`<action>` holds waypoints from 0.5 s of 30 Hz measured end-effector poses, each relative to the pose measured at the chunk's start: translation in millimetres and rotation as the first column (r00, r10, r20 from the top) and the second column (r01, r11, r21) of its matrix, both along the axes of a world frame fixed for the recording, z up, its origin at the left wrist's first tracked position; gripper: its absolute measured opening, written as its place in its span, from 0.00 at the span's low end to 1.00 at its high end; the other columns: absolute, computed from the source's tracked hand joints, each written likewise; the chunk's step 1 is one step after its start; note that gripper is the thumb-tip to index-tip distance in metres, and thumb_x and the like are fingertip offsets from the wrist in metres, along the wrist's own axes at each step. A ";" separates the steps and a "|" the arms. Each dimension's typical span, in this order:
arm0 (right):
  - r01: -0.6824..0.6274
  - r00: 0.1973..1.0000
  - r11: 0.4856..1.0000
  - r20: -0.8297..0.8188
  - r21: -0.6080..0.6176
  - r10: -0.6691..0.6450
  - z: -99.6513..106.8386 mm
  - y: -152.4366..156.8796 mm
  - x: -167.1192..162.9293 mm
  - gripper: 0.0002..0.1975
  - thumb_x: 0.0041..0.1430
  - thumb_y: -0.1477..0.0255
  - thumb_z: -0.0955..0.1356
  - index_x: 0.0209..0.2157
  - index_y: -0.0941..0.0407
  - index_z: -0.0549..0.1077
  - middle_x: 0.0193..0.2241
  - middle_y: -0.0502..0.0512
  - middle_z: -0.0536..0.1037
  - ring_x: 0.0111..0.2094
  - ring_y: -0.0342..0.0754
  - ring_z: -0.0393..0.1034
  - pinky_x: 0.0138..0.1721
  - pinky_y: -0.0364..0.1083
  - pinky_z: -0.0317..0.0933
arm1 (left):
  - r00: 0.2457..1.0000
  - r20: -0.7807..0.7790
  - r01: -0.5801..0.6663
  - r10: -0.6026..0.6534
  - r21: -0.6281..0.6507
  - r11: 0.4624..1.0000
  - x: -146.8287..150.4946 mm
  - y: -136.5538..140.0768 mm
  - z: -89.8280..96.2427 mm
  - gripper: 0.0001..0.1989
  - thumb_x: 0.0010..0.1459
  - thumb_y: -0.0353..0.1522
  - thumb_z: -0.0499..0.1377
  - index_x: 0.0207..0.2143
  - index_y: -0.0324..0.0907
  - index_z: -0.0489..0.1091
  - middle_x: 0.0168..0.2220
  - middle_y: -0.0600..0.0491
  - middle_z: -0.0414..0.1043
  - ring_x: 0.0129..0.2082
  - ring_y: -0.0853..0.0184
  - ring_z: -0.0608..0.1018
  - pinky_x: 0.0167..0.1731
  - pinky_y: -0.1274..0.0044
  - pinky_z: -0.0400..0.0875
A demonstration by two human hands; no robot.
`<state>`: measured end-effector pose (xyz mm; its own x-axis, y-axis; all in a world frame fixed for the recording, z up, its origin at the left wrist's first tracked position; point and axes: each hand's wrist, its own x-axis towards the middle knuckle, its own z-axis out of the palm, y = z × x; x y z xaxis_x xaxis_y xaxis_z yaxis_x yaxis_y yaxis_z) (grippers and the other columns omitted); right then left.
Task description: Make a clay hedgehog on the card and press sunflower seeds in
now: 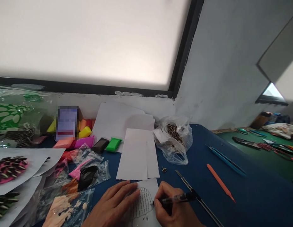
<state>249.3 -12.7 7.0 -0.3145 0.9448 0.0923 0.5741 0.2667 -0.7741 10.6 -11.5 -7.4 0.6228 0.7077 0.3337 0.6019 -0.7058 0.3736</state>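
On the blue table lies a white paper (146, 201) with a rounded outline filled with rows of small marks and short leg-like lines at its bottom. My left hand (113, 205) rests on the sheet's left side, fingers stretched out, covering part of the drawing. In my right hand (171, 206) is a black pen (177, 198), pinched between the fingers, its tip at the outline's right edge. Just right of that hand lies a craft knife (200, 198), partly hidden by it.
Stacked white sheets (133, 154) and a plastic bag of striped seeds (173, 135) stand behind. Right are an orange tool (219, 181) and blue tweezers (228, 160). Left are a green clay pack (114, 144), opened clay bags (66, 208) and seed-covered clay pieces (10, 168) on paper.
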 end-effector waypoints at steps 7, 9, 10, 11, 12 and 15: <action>-0.007 1.000 1.000 0.012 -0.009 0.007 0.7 -1.1 -0.1 0.05 0.58 0.73 0.63 0.27 0.54 0.62 0.20 0.47 0.66 0.20 0.42 0.61 0.22 0.41 0.51 | 1.000 -0.008 0.003 -0.003 0.003 1.000 -0.1 -0.2 4.6 0.27 0.63 0.46 0.56 0.61 0.48 0.62 0.61 0.49 0.68 0.60 0.51 0.70 0.56 0.62 0.69; -0.008 1.000 1.000 0.010 -0.002 0.008 0.5 -1.5 -0.5 0.06 0.58 0.73 0.63 0.27 0.54 0.62 0.19 0.46 0.66 0.19 0.42 0.61 0.21 0.41 0.51 | 1.000 -0.005 0.001 -0.001 0.011 1.000 0.3 -0.8 5.0 0.27 0.62 0.46 0.57 0.62 0.48 0.61 0.61 0.49 0.68 0.59 0.51 0.70 0.56 0.62 0.69; -0.007 1.000 1.000 0.014 0.001 0.007 0.3 -1.6 -0.6 0.06 0.58 0.74 0.63 0.27 0.54 0.62 0.19 0.46 0.66 0.19 0.42 0.61 0.21 0.41 0.51 | 1.000 -0.004 0.001 -0.001 0.017 1.000 0.5 -1.0 4.9 0.27 0.62 0.45 0.56 0.62 0.48 0.61 0.61 0.49 0.68 0.59 0.51 0.70 0.56 0.62 0.69; -0.003 1.000 1.000 0.021 0.004 0.003 0.0 -1.7 -0.6 0.05 0.57 0.74 0.63 0.27 0.54 0.62 0.19 0.46 0.65 0.19 0.42 0.61 0.21 0.41 0.51 | 1.000 -0.002 0.000 0.000 0.025 1.000 0.6 -1.1 4.7 0.26 0.63 0.44 0.56 0.61 0.48 0.62 0.60 0.49 0.69 0.59 0.52 0.70 0.56 0.63 0.69; 0.002 1.000 1.000 0.030 0.007 -0.002 -0.2 -1.6 -0.6 0.05 0.57 0.74 0.63 0.27 0.54 0.62 0.19 0.46 0.65 0.19 0.42 0.61 0.21 0.41 0.51 | 1.000 -0.001 -0.002 0.002 0.032 0.999 0.8 -1.2 4.5 0.26 0.63 0.43 0.56 0.61 0.47 0.62 0.60 0.49 0.69 0.59 0.52 0.70 0.56 0.63 0.69; 0.010 0.999 1.000 0.034 0.002 -0.010 -0.3 -1.3 -0.5 0.05 0.57 0.74 0.63 0.27 0.54 0.62 0.20 0.46 0.65 0.20 0.42 0.61 0.21 0.41 0.51 | 1.000 0.011 0.000 0.000 0.046 0.999 0.8 -1.0 4.2 0.25 0.62 0.41 0.56 0.61 0.48 0.62 0.59 0.48 0.70 0.59 0.52 0.71 0.56 0.63 0.69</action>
<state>248.7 -14.0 6.7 -0.3082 0.9477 0.0833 0.6027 0.2622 -0.7537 11.4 -12.5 -3.2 0.6191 0.6913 0.3726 0.5977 -0.7225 0.3475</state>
